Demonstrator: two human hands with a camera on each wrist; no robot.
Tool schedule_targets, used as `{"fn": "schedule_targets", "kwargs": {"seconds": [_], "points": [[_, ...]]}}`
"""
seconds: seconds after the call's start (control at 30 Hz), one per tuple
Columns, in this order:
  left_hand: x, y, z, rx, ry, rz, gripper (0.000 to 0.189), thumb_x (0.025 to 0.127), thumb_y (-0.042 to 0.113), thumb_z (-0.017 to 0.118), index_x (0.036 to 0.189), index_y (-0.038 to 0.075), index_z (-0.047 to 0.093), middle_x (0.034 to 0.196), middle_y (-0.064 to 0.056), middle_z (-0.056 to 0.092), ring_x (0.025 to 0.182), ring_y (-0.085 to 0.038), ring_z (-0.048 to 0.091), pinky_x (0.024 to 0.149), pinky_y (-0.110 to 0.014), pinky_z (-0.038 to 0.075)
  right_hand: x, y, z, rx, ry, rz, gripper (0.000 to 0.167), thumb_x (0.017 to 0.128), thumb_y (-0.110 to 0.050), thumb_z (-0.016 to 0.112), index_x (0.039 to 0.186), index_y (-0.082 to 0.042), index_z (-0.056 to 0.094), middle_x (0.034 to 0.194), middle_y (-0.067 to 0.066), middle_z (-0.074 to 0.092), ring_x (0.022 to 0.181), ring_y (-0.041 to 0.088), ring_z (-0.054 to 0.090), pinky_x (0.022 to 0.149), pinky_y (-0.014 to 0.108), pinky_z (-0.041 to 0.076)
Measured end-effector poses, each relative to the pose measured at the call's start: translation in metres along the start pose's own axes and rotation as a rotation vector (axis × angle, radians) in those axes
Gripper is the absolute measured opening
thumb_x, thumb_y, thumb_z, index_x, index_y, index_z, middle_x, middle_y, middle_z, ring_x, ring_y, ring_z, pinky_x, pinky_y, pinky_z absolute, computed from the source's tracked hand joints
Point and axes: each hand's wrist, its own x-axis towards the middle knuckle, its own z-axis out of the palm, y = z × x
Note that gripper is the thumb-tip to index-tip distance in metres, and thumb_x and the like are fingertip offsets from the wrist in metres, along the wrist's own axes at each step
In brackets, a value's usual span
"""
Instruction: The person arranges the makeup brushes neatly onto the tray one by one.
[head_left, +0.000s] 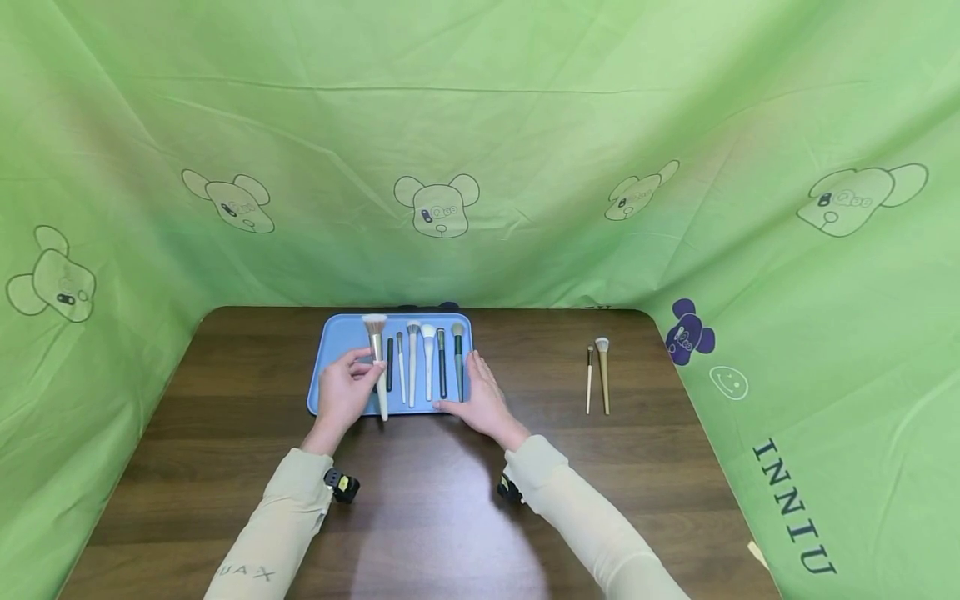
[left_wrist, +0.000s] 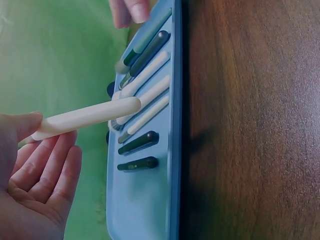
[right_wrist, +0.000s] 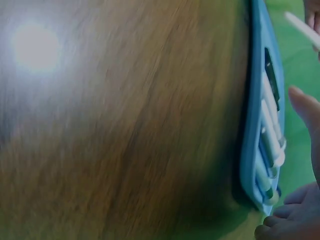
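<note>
My left hand (head_left: 347, 385) pinches a large makeup brush (head_left: 381, 392) with a white handle and fluffy head, bristles pointing away. It is held over the left part of a blue tray (head_left: 337, 333). In the left wrist view, the thumb and fingertips grip the white handle (left_wrist: 95, 115) above the tray. Several makeup brushes lie side by side in the tray, including a white one (head_left: 428, 367), a black one (head_left: 442, 371) and a green-handled one (head_left: 459, 367). My right hand (head_left: 483, 398) is at the tray's front right corner, fingers straight along its right side, thumb extended by the front rim.
Two more brushes lie on the brown wooden table (head_left: 435, 517) to the right: a thin one (head_left: 589, 383) and a thicker tan-handled one (head_left: 603, 379). A green printed cloth (head_left: 480, 267) stands around the table's back and sides.
</note>
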Motion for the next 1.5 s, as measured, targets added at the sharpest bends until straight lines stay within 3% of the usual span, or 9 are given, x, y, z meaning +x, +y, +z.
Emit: {"fn": "schedule_targets", "kwargs": {"seconds": [0.23, 0.4, 0.57, 0.9, 1.33, 1.5], "points": [[0.000, -0.001, -0.003, 0.022, 0.013, 0.017, 0.034, 0.092, 0.013, 0.079, 0.120, -0.004, 0.070, 0.089, -0.017, 0.076, 0.082, -0.031, 0.075, 0.067, -0.034, 0.060, 0.005, 0.008, 0.000, -0.101, -0.075, -0.005, 0.127, 0.076, -0.058, 0.085, 0.158, 0.010, 0.015, 0.164, 0.029, 0.011, 0.152, 0.040, 0.012, 0.122, 0.043, 0.013], [0.002, -0.003, -0.007, 0.031, 0.017, 0.010, 0.035, 0.092, 0.016, 0.079, 0.120, -0.003, 0.071, 0.088, -0.017, 0.076, 0.082, -0.029, 0.075, 0.064, -0.027, 0.058, 0.006, 0.009, 0.001, -0.161, -0.084, -0.035, 0.127, 0.075, -0.051, 0.089, 0.156, 0.014, 0.016, 0.163, 0.032, 0.013, 0.151, 0.041, 0.016, 0.121, 0.042, 0.015], [0.006, -0.007, -0.010, 0.074, 0.032, -0.032, 0.036, 0.092, 0.021, 0.079, 0.121, 0.002, 0.072, 0.089, -0.014, 0.077, 0.083, -0.026, 0.076, 0.061, -0.022, 0.054, 0.008, 0.007, 0.000, -0.153, -0.075, -0.042, 0.124, 0.075, -0.048, 0.090, 0.154, 0.016, 0.019, 0.162, 0.033, 0.016, 0.150, 0.041, 0.019, 0.121, 0.043, 0.018], [0.018, -0.014, -0.014, 0.119, 0.041, -0.010, 0.034, 0.093, 0.018, 0.077, 0.119, -0.003, 0.072, 0.090, -0.017, 0.076, 0.083, -0.030, 0.075, 0.066, -0.038, 0.056, 0.013, 0.005, 0.001, -0.176, -0.096, -0.023, 0.123, 0.076, -0.051, 0.088, 0.155, 0.015, 0.020, 0.162, 0.032, 0.018, 0.151, 0.038, 0.018, 0.121, 0.040, 0.017], [0.040, -0.019, -0.019, 0.185, 0.074, -0.049, 0.031, 0.091, 0.019, 0.078, 0.116, 0.000, 0.076, 0.093, -0.017, 0.076, 0.094, -0.038, 0.068, 0.074, -0.045, 0.047, 0.013, 0.007, 0.005, -0.185, -0.102, -0.005, 0.122, 0.076, -0.050, 0.089, 0.155, 0.013, 0.020, 0.162, 0.031, 0.018, 0.151, 0.038, 0.019, 0.121, 0.040, 0.017], [0.047, -0.022, -0.018, 0.245, 0.045, -0.077, 0.031, 0.091, 0.019, 0.078, 0.115, -0.001, 0.076, 0.092, -0.016, 0.074, 0.087, -0.035, 0.067, 0.075, -0.045, 0.048, 0.013, 0.006, 0.004, -0.184, -0.102, 0.002, 0.122, 0.076, -0.049, 0.089, 0.155, 0.013, 0.021, 0.162, 0.031, 0.019, 0.151, 0.039, 0.020, 0.121, 0.041, 0.018]]}}
